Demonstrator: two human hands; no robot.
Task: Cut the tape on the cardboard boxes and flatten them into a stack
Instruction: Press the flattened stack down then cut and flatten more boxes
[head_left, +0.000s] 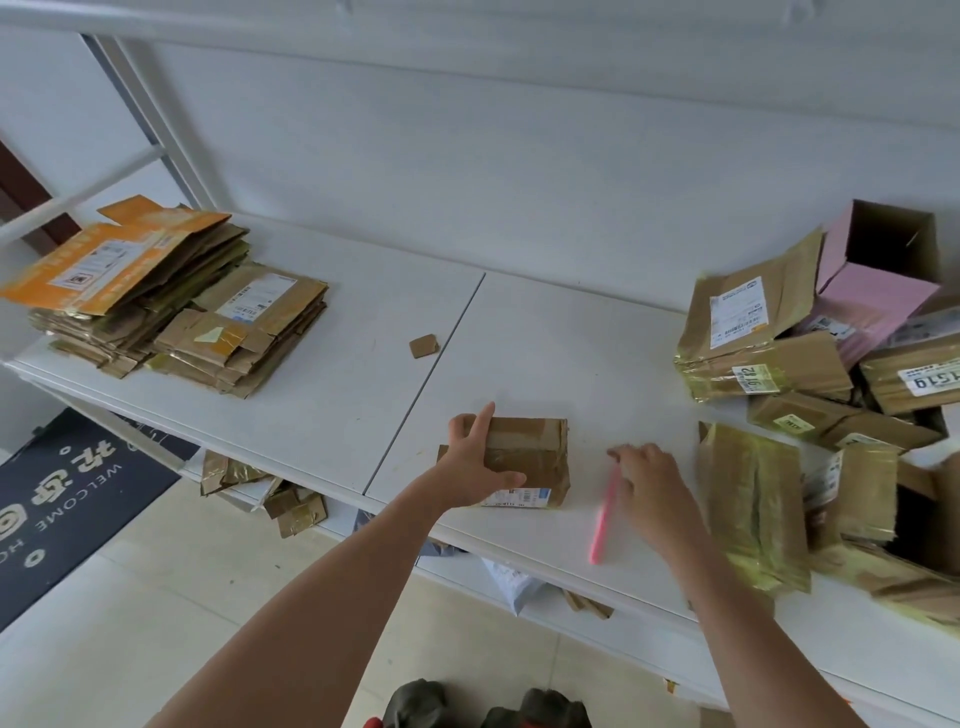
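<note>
1. White tabletop (322, 395) against a pale wall; flattened brown cardboard stack (171, 306) far left, heap of taped uncut boxes (810, 374) far right.
2. I see the small brown taped cardboard box (524, 460) between the hands, long axis left-right; left hand (475, 460) grips its left end.
3. Slim pink plastic cutter (602, 512) lies just right of the box, pointing away from me, under the right hand (649, 478). Blurred; I cannot tell whether it grasps.
4. Judgement: right hand is nearer the cutter.
</note>
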